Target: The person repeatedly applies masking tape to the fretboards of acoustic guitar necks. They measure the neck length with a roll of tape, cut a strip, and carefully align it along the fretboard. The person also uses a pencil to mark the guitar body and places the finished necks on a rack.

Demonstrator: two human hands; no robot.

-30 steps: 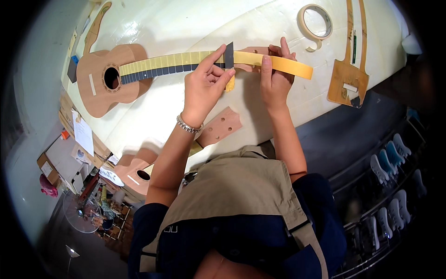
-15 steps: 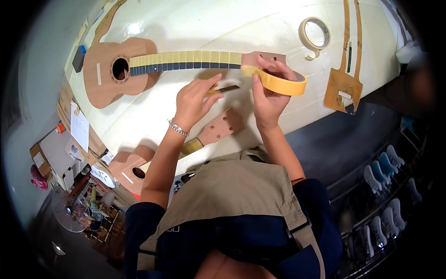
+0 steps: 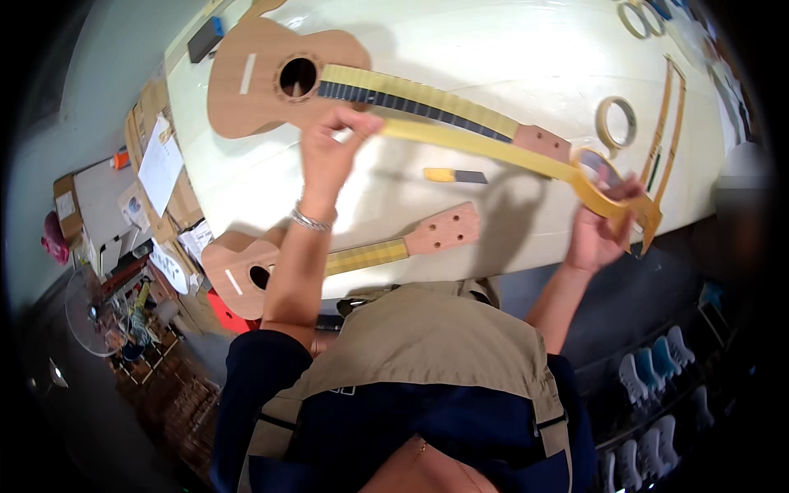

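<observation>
My left hand [image 3: 329,152] pinches the free end of a yellow masking tape strip [image 3: 477,146]. The strip stretches above the table to the tape roll [image 3: 604,200], which my right hand [image 3: 604,234] grips. Behind the strip lies a larger ukulele [image 3: 246,103], its headstock pointing right. Yellow tape covers the far half of its fretboard [image 3: 386,100]; the near half shows dark. A short blade-like tool [image 3: 454,176] with a yellow handle and dark end rests on the table. Nearer me is a smaller ukulele [image 3: 440,230] with yellow tape over its fretboard, partly hidden by my left forearm.
A beige tape roll [image 3: 616,123] lies on the white table [image 3: 509,49] at the right, beside a long wooden frame [image 3: 670,123]. More tape rolls [image 3: 634,20] sit at the far right. A dark block [image 3: 203,39] lies at the far left, and papers [image 3: 161,164] nearer.
My hands have moved apart, drawing out a long strip of tape. The right hand went right with the roll. The blade-like tool, formerly at my left fingers, lies in full view on the table.
</observation>
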